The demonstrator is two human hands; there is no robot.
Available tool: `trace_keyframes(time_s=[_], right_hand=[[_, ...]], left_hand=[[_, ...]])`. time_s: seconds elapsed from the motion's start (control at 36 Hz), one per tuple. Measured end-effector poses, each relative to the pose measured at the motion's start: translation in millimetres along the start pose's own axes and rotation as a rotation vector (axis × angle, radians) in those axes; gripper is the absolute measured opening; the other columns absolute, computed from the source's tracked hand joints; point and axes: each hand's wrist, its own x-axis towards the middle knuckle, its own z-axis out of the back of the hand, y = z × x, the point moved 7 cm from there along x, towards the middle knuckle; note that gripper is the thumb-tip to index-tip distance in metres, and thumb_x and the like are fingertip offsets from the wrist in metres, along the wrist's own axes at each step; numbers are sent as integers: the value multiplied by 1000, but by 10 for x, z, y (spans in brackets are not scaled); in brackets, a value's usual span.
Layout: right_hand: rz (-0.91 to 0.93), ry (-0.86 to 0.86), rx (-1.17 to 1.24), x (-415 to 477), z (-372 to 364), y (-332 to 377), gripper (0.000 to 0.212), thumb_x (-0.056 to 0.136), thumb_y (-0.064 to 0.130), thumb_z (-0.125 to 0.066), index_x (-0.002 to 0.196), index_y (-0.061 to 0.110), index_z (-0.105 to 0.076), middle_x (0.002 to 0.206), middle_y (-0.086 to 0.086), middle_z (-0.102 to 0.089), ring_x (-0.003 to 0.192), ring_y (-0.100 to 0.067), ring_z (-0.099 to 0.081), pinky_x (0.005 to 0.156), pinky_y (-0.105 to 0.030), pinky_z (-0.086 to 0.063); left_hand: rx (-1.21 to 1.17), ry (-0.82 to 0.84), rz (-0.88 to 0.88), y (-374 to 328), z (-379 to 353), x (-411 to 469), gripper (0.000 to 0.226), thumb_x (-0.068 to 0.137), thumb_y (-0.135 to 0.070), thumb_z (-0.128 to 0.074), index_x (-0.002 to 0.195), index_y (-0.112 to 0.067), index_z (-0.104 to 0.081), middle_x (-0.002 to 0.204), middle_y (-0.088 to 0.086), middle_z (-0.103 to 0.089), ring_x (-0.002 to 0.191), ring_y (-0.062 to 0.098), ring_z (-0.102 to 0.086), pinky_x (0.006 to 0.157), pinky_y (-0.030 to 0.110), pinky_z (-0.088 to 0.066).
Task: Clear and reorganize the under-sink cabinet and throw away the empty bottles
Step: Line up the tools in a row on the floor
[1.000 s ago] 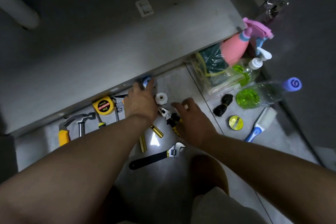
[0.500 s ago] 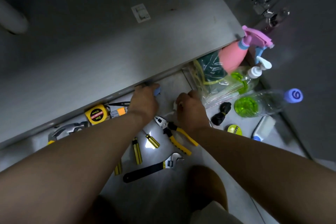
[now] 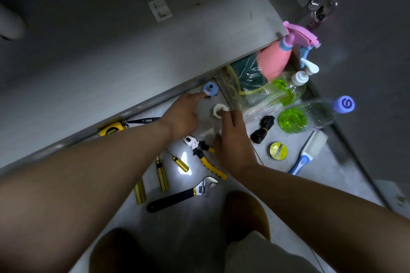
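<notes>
Clear bottle (image 3: 310, 115), blue cap, lying left-right, cap rightward. Left hand (image 3: 182, 115) relaxed, fingertip on blue fitting (image 3: 209, 90) — right hand (image 3: 233, 139) grip unclear.

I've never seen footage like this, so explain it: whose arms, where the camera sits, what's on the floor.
No machine here: a person's two bare arms, filmed by one camera worn on the head, looking down. On the grey floor lie tools: a yellow tape measure, yellow-handled pliers, a black-handled adjustable wrench. To the right are a pink spray bottle and a clear plastic bottle with a blue cap. The left hand touches a small blue plastic fitting; the right hand rests its fingers on a white plastic ring, grip unclear.
</notes>
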Motion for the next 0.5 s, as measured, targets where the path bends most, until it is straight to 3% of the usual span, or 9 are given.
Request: trace_keyframes(time_s=[0.14, 0.22, 0.28, 0.36, 0.44, 0.5], right_hand=[[222, 304, -46, -389, -214, 118, 13, 87, 19, -60, 99, 18, -61, 105, -1, -54, 93, -26, -59, 71, -33, -48], [289, 555, -136, -726, -463, 121, 30, 87, 35, -65, 113, 22, -61, 122, 5, -54, 106, -19, -61, 78, -28, -47], [323, 689, -267, -916, -634, 114, 44, 87, 39, -65, 125, 20, -54, 134, 2, -45, 103, -22, -61, 78, -34, -52], [327, 702, -365, -1008, -738, 149, 47, 89, 32, -63, 131, 18, -46, 141, -3, -36, 106, -25, -57, 80, -38, -53], [374, 680, -462, -1015, -770, 215, 41, 93, 20, -58, 131, 18, -46, 139, -4, -38, 105, -24, -58, 76, -33, -50], [395, 703, -511, -1008, -799, 202, 44, 91, 11, -58, 133, 17, -45, 139, -5, -38, 103, -25, -59, 71, -33, -46]], left_hand=[[271, 237, 8, 297, 276, -469, 41, 99, -9, -55, 139, -15, -58, 144, 5, -58, 132, 20, -55, 113, 30, -40], [472, 336, 20, 507, 478, -868, 36, 103, -17, -50, 137, -24, -60, 143, -8, -57, 131, 12, -53, 102, 11, -33], [602, 367, 37, 672, 565, -1118, 36, 102, -18, -52, 135, -28, -61, 135, -8, -61, 123, 12, -58, 99, 18, -40], [694, 347, 56, 899, 616, -1364, 35, 101, -23, -53, 134, -31, -61, 131, -5, -63, 118, 16, -59, 100, 29, -47], [606, 404, 58, 1057, 534, -1504, 47, 99, -18, -55, 141, -39, -51, 136, -11, -53, 125, 10, -53, 97, 17, -38], [561, 359, 25, 1085, 456, -1528, 58, 98, -15, -55, 150, -39, -41, 147, -8, -42, 138, 12, -42, 105, 18, -33]])
